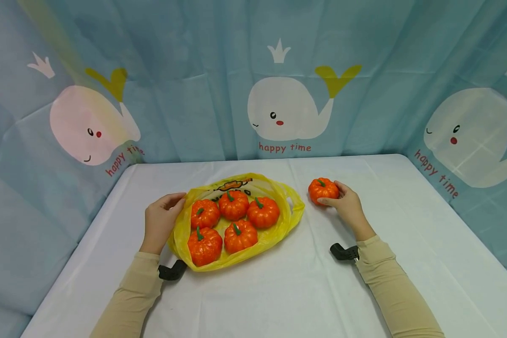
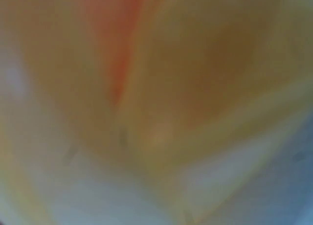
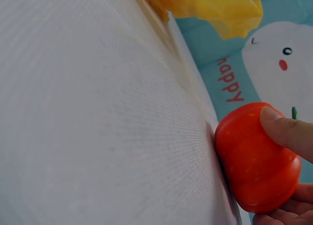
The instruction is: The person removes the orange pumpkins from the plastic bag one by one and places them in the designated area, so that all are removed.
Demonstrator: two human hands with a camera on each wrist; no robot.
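Observation:
A yellow plastic bag (image 1: 274,237) lies on the table with its mouth spread wide. Several small orange toy pumpkins (image 1: 241,236) with green stems sit inside it. At the bag's left rim, my left hand (image 1: 159,225) pinches the plastic between thumb and fingers. The left wrist view is blurred, showing only yellow film and a patch of orange-red. To the right of the bag, my right hand (image 1: 347,206) grips another toy pumpkin (image 3: 252,161), thumb on one side and fingers on the other. That pumpkin appears to rest on the table.
A white cloth covers the table (image 1: 253,300). Behind and at the sides hangs a blue curtain (image 1: 186,117) printed with whales. Black wrist cameras (image 1: 343,252) are strapped at both cuffs. The bag's handle loop (image 1: 293,206) points toward the right hand.

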